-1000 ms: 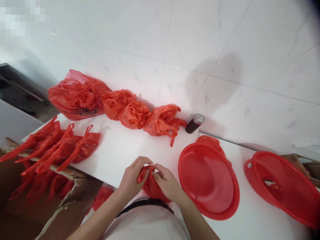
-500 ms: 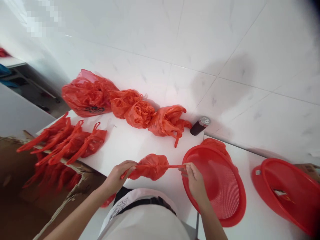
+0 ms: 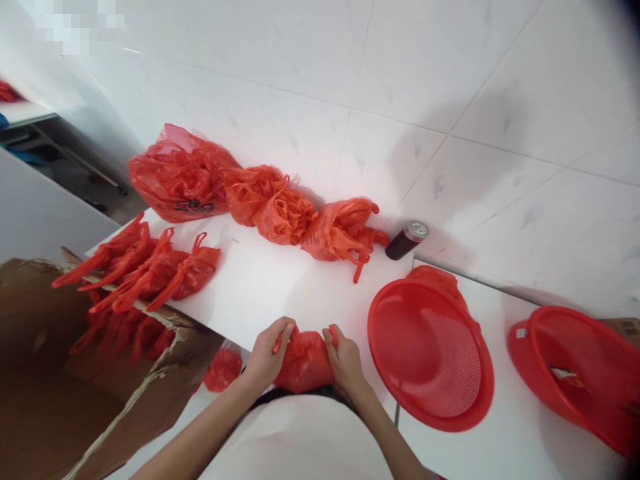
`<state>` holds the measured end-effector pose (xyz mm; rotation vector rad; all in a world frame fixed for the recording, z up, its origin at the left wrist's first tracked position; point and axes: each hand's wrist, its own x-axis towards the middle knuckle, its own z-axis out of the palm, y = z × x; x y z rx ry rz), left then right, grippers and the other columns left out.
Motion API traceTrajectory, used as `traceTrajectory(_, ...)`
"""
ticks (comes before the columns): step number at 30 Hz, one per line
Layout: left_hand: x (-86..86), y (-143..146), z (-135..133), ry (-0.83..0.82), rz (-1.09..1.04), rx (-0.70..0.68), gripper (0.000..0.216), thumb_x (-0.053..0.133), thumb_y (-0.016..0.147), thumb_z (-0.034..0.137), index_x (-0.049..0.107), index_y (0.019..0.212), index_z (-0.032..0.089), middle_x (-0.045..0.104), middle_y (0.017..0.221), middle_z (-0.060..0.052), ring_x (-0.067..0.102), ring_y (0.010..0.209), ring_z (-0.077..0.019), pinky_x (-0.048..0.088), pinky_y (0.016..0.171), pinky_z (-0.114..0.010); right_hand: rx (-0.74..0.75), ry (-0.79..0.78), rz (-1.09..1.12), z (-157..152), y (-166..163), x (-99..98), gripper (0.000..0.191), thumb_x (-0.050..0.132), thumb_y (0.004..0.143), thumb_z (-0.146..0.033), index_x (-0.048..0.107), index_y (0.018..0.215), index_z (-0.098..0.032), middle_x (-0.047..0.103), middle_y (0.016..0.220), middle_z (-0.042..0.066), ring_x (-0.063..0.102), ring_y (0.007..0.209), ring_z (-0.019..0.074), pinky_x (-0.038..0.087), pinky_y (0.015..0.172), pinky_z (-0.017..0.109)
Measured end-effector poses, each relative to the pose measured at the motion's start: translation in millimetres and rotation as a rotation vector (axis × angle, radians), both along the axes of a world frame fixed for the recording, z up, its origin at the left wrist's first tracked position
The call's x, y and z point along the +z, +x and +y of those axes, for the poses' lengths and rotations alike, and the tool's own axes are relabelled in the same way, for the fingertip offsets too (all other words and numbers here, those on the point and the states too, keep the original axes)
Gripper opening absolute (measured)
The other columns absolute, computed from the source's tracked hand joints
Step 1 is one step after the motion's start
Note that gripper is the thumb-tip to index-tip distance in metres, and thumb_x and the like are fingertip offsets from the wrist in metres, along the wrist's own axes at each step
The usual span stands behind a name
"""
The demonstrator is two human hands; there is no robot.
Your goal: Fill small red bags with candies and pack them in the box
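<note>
Close in front of my body, a small red plastic bag (image 3: pixel 306 365) is held between my two hands. My left hand (image 3: pixel 267 353) is closed on its left side, with red plastic showing by the thumb. My right hand (image 3: pixel 346 360) grips the opposite side, a bit of red plastic sticking up at the thumb. What the bag contains is hidden. To the left, several knotted red bags (image 3: pixel 195 270) lie along the white table's edge, their handles hanging over a cardboard box (image 3: pixel 160 353).
Larger red bags (image 3: pixel 185 177) line the wall, ending beside a dark drink can (image 3: pixel 406 241). A red perforated basket (image 3: pixel 387 360) stands right of my hands, with another red basket (image 3: pixel 520 353) farther right. Another red bag (image 3: pixel 223 369) sits low beside the box.
My hands have come closer together and drawn the bag toward my body. The handle strips, stretched out sideways before, are no longer pulled taut. The view has shifted slightly.
</note>
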<state>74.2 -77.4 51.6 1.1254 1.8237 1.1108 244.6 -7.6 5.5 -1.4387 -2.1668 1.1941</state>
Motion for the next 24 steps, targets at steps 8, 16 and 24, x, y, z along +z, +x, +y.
traceTrajectory(8, -17.1, -9.9, -4.7, -0.310, 0.041, -0.138, 0.036, 0.029, 0.096, 0.046, 0.042, 0.072, 0.023, 0.043, 0.057, 0.006, 0.041, 0.058, -0.0142, 0.034, 0.061, -0.026, -0.094, 0.035, -0.045, 5.4, 1.6, -6.9, 0.043, 0.021, 0.098, -0.055, 0.045, 0.080, -0.025, 0.050, 0.057, -0.003, 0.049, 0.054, 0.0171, 0.029, 0.056, 0.026)
traceTrajectory(16, -26.1, -5.6, -8.5, -0.404, 0.105, -0.175, 0.035, 0.030, 0.094, 0.042, 0.048, 0.072, 0.023, 0.056, 0.064, 0.001, 0.049, 0.062, -0.0166, 0.037, 0.064, -0.028, -0.158, 0.072, -0.017, -1.5, 8.8, -10.9, 0.040, 0.024, 0.098, -0.050, 0.050, 0.083, -0.024, 0.049, 0.056, -0.004, 0.047, 0.051, 0.0171, 0.030, 0.054, 0.026)
traceTrajectory(24, -20.2, 0.6, -9.5, -0.434, 0.118, -0.186, 0.039, 0.028, 0.095, 0.046, 0.047, 0.070, 0.023, 0.060, 0.067, 0.000, 0.054, 0.065, -0.0178, 0.040, 0.067, -0.029, -0.034, 0.173, 0.025, -0.1, -0.9, 10.5, 0.038, 0.029, 0.099, -0.045, 0.041, 0.070, -0.023, 0.047, 0.058, -0.003, 0.045, 0.055, 0.0147, 0.030, 0.057, 0.025)
